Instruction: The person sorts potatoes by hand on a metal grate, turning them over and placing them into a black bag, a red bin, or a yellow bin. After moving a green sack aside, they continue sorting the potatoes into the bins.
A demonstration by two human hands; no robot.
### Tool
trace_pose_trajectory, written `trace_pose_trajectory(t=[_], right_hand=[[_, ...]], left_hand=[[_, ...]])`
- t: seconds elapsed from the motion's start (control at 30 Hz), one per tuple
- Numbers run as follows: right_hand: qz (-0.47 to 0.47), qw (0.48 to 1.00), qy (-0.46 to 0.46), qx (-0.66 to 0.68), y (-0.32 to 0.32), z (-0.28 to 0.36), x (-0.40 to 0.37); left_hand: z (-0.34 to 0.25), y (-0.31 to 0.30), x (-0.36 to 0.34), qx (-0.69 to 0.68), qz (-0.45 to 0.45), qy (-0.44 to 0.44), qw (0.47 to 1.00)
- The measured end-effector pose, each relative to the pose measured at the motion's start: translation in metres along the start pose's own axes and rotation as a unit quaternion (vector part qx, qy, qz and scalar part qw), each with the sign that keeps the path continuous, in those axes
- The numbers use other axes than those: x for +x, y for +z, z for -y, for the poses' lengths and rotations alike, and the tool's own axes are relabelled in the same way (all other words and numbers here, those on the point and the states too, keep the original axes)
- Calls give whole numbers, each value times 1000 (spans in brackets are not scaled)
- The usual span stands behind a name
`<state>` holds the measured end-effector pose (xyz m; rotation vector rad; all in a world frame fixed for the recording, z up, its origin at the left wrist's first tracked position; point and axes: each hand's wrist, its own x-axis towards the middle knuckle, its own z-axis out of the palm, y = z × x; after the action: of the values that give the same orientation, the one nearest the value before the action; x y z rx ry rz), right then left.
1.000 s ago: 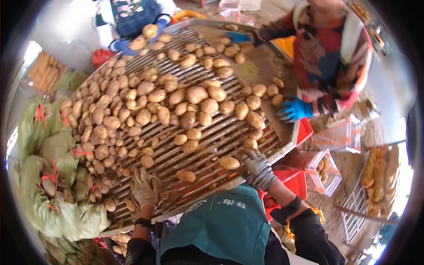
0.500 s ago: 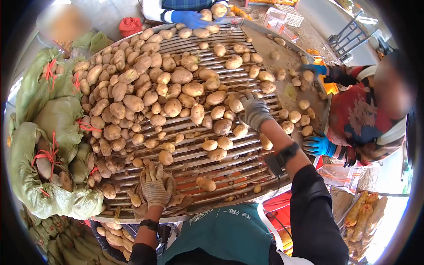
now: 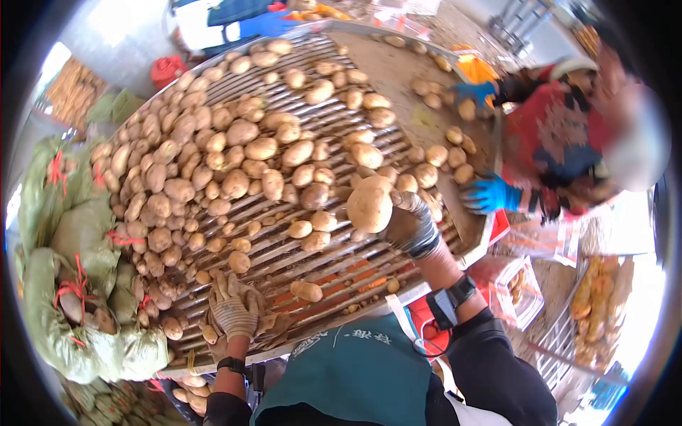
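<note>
A large pale potato (image 3: pixel 369 204) is held up above the slatted metal rack (image 3: pixel 284 265) in my right hand (image 3: pixel 412 228), whose gloved fingers are partly behind it. My left hand (image 3: pixel 233 309), in a striped work glove, lies with its fingers stretched out on a brown cloth (image 3: pixel 268 321) by the near edge. Close to its fingertips are a few small potatoes. A heap of potatoes (image 3: pixel 177 160) in many sizes covers the left and middle of the slats. One lone potato (image 3: pixel 306 291) sits on the slats between my hands.
Green mesh sacks (image 3: pixel 78 263) with red ties stand along the left edge. On the right a person's blue-gloved hand (image 3: pixel 484 193) is at the tray rim; their other hand (image 3: pixel 474 94) is among potatoes. Another person's blue glove (image 3: pixel 268 23) shows at the far edge.
My right hand has moved toward me and lifted a large potato off the slats. My left hand stays on the cloth. The view has shifted, and the person at right has moved some potatoes.
</note>
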<state>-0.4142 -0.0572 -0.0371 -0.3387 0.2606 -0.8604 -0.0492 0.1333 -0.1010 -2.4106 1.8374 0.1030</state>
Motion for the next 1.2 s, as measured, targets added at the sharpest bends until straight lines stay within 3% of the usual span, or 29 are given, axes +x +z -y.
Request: trace_pose_trajectory(t=[0.07, 0.17, 0.2, 0.23, 0.33, 0.37, 0.47, 0.6, 0.67, 0.77, 0.83, 0.97, 1.03, 1.13, 1.2], right_hand=[[12, 994, -54, 96, -11, -16, -21], [34, 980, -59, 186, -33, -28, -50], [-41, 960, -78, 267, -27, -35, -64], [9, 966, -61, 250, -44, -42, -73], [21, 969, -54, 242, -55, -51, -103], [57, 966, -78, 241, -53, -52, -110], [-7, 955, -130, 266, -69, -66, -133], [55, 926, -185, 325, -77, -82, -167], [-88, 914, -214, 333, -72, -88, -185], [-53, 903, -222, 364, -59, -99, -206], [-81, 908, -226, 345, -58, -107, -211], [-203, 943, -212, 155, -69, -129, -209], [18, 898, -156, 411, -54, -122, -209], [109, 881, -100, 449, -18, -124, -202], [15, 966, -63, 248, -6, -119, -206]], left_hand=[[4, 8, 0, -1, -19, 27, 999], [-1, 4, -2, -1, -40, 49, 998], [-2, 3, -3, -17, -46, 37, 998], [-4, 3, -3, -35, -52, 25, 998], [1, 7, -2, 18, -53, 38, 998], [-1, 7, -2, 33, -49, 28, 998], [-5, 4, -4, 46, -45, 28, 998], [-19, -9, -9, 29, -26, 8, 999], [-25, -14, -11, 20, 1, -21, 1000], [3, 14, -2, 59, -56, 18, 997], [0, 12, -5, 49, -67, 27, 996], [-5, 6, -9, 41, -84, 35, 995], [-1, 12, -8, 50, -93, 39, 994], [3, 14, -6, 73, -110, 50, 990], [-1, 10, -6, 56, -56, 21, 997]])
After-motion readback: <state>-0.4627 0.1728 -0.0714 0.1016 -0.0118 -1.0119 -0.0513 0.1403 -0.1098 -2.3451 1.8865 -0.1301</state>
